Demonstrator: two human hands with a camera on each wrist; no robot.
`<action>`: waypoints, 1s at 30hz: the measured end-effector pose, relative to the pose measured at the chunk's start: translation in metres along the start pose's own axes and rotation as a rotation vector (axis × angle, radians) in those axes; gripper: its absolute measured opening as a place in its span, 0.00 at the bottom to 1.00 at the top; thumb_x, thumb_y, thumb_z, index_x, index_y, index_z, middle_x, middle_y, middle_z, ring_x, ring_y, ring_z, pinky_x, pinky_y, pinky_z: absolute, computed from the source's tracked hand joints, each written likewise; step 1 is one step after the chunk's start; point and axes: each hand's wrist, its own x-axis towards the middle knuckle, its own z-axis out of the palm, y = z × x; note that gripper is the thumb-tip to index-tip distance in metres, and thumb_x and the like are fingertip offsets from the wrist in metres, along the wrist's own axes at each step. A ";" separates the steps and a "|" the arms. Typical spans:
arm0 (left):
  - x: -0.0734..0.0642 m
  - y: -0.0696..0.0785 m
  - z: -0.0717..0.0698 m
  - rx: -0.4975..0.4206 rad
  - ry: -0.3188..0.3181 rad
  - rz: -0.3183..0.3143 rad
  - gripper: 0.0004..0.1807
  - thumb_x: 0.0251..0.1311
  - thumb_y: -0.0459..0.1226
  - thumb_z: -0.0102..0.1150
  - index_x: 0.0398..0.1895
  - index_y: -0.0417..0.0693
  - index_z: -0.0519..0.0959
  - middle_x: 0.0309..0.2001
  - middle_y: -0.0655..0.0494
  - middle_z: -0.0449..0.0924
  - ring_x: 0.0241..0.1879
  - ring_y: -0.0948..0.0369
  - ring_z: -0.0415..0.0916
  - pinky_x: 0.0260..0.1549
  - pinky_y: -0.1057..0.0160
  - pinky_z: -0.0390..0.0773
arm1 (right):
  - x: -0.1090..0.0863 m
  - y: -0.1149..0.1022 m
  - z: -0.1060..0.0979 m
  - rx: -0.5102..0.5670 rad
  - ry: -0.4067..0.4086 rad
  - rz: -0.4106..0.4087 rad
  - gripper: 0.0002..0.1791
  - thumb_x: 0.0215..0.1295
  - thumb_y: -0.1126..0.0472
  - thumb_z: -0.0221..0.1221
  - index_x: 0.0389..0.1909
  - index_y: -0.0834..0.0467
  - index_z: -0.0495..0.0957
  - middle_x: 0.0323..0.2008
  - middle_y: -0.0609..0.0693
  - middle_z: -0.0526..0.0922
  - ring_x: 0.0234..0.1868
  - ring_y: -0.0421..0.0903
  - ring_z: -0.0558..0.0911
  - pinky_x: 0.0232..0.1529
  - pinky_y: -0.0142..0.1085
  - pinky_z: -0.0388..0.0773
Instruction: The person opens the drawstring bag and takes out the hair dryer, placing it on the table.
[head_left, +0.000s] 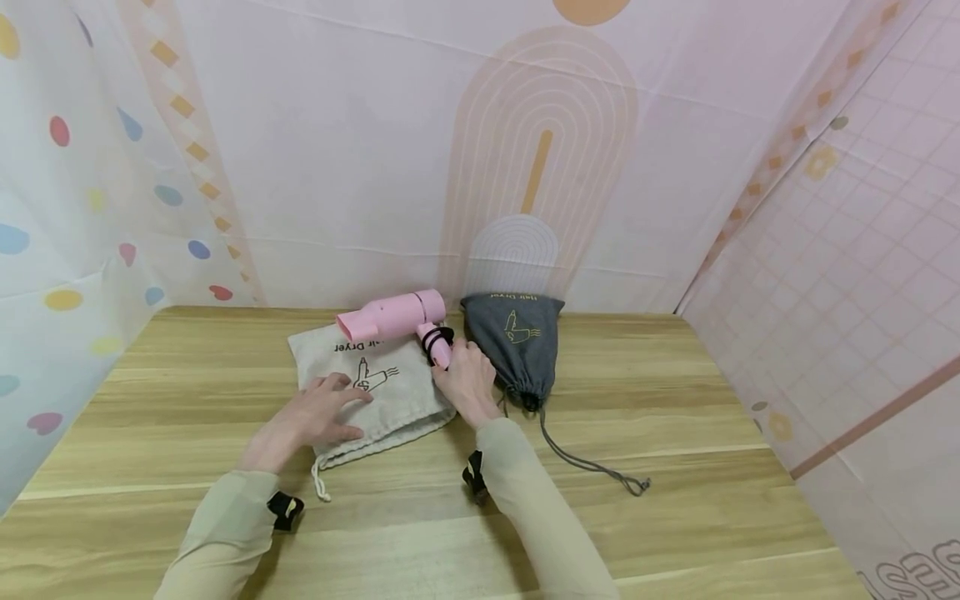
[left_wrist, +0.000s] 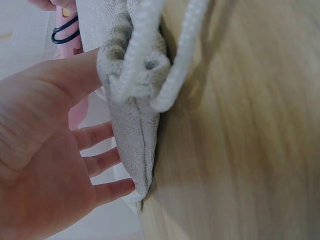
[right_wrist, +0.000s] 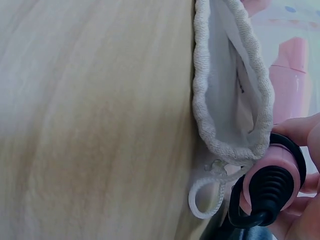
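Note:
A pink hair dryer lies across the far edge of a beige drawstring bag, its nozzle pointing left. My right hand grips the dryer's handle, which has a black cord wound around it. In the right wrist view, the handle's black cord end shows beside the fingers, near the bag's gathered mouth. My left hand rests on the left part of the bag with its fingers spread. Seen from the left wrist, those fingers reach over the bag's side, next to its white cord.
Right of my right hand lies a dark grey drawstring pouch with a hair dryer print. Its grey cord trails over the wooden table toward the right. A patterned cloth hangs behind the table and along both sides.

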 end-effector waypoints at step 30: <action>0.000 0.002 0.000 -0.021 -0.006 -0.022 0.28 0.49 0.47 0.68 0.56 0.51 0.76 0.62 0.31 0.64 0.59 0.31 0.62 0.51 0.31 0.68 | -0.002 0.001 0.011 -0.086 -0.066 0.033 0.34 0.60 0.40 0.59 0.58 0.60 0.71 0.46 0.55 0.79 0.42 0.53 0.82 0.36 0.45 0.80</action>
